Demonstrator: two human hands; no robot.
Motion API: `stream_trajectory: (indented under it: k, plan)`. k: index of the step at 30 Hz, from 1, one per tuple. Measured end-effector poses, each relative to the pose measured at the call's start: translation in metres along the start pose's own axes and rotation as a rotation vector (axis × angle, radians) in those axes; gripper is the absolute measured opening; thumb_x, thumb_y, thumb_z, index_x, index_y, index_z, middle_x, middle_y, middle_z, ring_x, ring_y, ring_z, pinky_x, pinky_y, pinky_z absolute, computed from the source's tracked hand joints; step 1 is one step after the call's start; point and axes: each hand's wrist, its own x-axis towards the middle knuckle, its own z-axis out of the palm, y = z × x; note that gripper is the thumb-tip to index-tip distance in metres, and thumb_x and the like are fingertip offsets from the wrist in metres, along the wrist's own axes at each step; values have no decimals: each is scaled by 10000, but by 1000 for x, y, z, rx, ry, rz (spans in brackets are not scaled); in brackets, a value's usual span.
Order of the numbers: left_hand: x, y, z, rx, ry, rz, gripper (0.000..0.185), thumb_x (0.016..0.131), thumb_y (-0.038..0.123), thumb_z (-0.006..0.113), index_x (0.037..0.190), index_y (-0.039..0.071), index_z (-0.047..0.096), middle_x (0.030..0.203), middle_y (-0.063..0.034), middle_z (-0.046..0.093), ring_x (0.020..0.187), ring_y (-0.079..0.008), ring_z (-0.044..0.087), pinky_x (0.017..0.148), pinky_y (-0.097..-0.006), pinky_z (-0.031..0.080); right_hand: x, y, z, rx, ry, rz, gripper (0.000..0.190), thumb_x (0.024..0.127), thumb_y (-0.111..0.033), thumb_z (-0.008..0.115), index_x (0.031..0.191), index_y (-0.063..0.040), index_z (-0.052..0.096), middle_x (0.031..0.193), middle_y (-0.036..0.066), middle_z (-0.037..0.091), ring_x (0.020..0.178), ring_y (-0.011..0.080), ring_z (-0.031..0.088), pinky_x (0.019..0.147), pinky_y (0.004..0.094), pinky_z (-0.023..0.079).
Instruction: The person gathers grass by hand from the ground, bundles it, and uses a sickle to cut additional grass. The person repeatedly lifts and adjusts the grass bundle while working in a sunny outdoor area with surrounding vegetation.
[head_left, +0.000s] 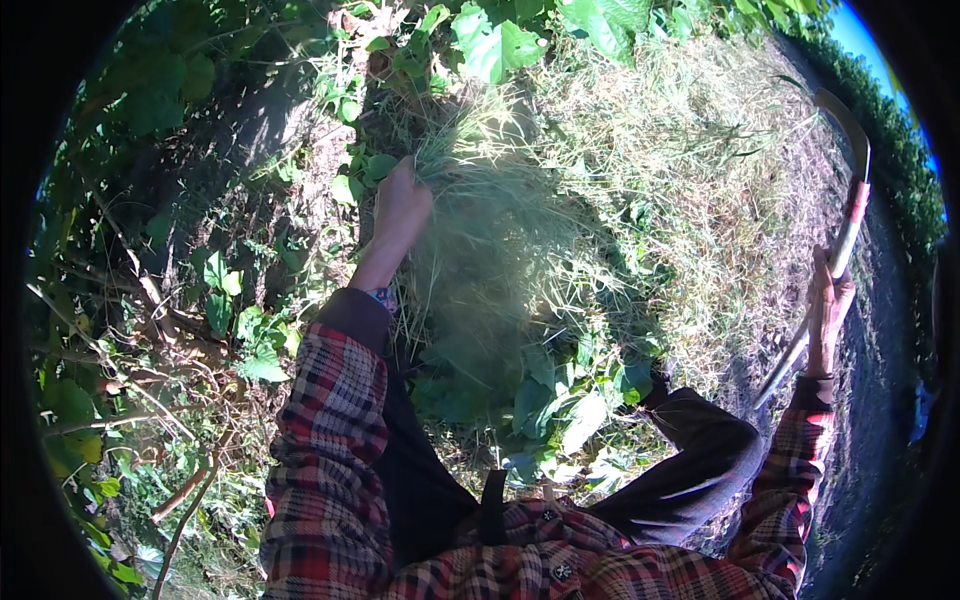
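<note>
My left hand (403, 196) is closed around a bunch of long grass (480, 161), whose stems fan out to the right in front of me. Some of that grass is blurred. Out at the far right, my right hand (831, 296) grips the pale handle of a sickle (850, 229). The curved sickle blade (855, 131) points up and hooks over to the left at its tip. The handle's lower end runs down and left past my wrist. The sickle is well apart from the grass in my left hand.
Dry cut-looking grass (705, 187) covers the ground at right centre. Broad-leaved plants (499, 45) hang in at the top, and more leaves (585, 412) lie between my legs. Woody vine stems (157, 300) tangle at the left. A leafy row (911, 187) borders the far right.
</note>
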Motion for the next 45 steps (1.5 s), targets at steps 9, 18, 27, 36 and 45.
stream_trajectory:
  k: [9, 18, 27, 36, 45]
  plan:
    - [-5, 17, 21, 107, -148, 13, 363, 844, 29, 575, 1205, -2, 541, 1101, -189, 644, 1045, -275, 614, 893, -353, 440, -87, 5, 34, -273, -403, -300, 101, 840, -71, 676, 917, -21, 636, 630, 1, 566, 560, 88, 513, 526, 259, 408]
    - [-18, 22, 39, 8, -277, 88, 438, 827, 5, 611, 1242, -51, 482, 1138, -210, 618, 1083, -254, 597, 911, -339, 434, -133, -2, 96, -552, -868, -629, 182, 684, -103, 671, 832, -133, 569, 654, 53, 577, 573, 267, 608, 513, 361, 470]
    - [-33, 38, 33, 109, -417, 193, 506, 793, 26, 642, 1260, -55, 465, 1109, -246, 609, 1041, -341, 608, 879, -378, 456, -122, 1, 127, -679, -810, -735, 177, 706, -74, 651, 843, -125, 551, 685, 50, 584, 588, 251, 613, 511, 364, 466]
    - [-18, 1, -15, 249, -300, 153, 424, 846, 102, 588, 1246, -10, 498, 1078, -254, 619, 1021, -375, 606, 869, -425, 459, -38, 89, 19, -1188, -514, -274, 154, 821, -176, 619, 958, -106, 617, 665, 144, 622, 632, 356, 620, 579, 456, 487]
    - [-10, -4, 16, 38, -307, 98, 472, 838, 84, 609, 1276, -40, 483, 1202, -257, 571, 1142, -373, 548, 963, -400, 418, -76, 98, -34, -1063, -348, -301, 268, 796, -225, 678, 1052, -150, 641, 694, 154, 637, 627, 346, 634, 550, 434, 489]
